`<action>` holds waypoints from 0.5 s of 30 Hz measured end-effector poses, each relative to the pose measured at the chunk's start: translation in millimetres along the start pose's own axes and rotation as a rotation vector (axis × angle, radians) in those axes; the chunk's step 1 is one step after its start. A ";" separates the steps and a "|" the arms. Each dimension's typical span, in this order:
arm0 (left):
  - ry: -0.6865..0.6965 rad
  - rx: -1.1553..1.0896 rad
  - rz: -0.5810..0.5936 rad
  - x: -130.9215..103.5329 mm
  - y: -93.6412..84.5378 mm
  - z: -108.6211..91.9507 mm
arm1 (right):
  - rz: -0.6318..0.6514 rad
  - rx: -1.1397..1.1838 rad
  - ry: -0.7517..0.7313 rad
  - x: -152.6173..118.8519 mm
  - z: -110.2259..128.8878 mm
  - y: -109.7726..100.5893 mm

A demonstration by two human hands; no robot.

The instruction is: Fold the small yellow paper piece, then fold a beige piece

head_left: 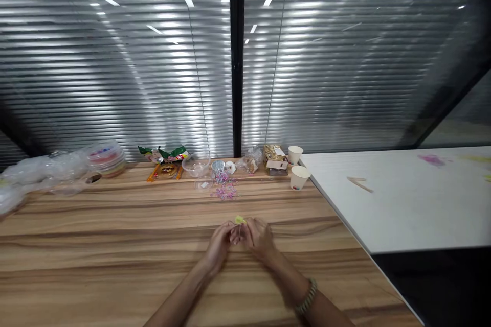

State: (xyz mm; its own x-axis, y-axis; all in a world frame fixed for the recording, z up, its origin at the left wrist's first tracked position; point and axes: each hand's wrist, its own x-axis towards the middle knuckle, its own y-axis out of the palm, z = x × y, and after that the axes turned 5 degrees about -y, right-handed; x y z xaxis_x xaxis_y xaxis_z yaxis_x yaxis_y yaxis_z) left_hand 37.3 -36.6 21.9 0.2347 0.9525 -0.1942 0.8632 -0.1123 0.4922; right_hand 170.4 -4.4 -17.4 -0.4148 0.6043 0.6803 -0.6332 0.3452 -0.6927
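Over the wooden table, both hands meet at a small yellow-green lump. A thin, pale stick-like piece runs down below it between the fingers. My left hand pinches at the thin piece from the left, fingertips closed. From the right, my right hand grips the lump's edge with bent fingers; a beaded bracelet circles that wrist. The exact kind of the lump is too small to make out, and the fingers partly hide it.
Pink and purple bits lie scattered beyond the hands. Behind are a clear bowl, snack packets, a gold packet and paper cups. Stacked tubs stand left; wooden sticks lie on the white table.
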 end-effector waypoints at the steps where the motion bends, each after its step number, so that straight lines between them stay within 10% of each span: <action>1: -0.082 -0.121 0.000 1.3 0.3 1.1 | -0.017 0.009 -0.032 -0.4 1.2 -0.3; 7: -0.355 -0.502 -0.055 8.0 -3.6 7.1 | 0.141 0.063 -0.164 1.0 -1.0 2.5; 15: -0.287 -0.488 -0.167 11.5 -14.7 7.2 | 0.302 0.082 -0.146 8.8 -16.8 0.6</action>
State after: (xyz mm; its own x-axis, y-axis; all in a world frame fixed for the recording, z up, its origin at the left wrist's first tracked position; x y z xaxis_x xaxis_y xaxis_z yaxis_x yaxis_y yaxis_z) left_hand 30.5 -26.0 6.3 0.2832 0.8237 -0.4913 0.6092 0.2412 0.7555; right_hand 177.4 13.2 -15.9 -0.6767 0.5592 0.4789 -0.5159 0.1040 -0.8503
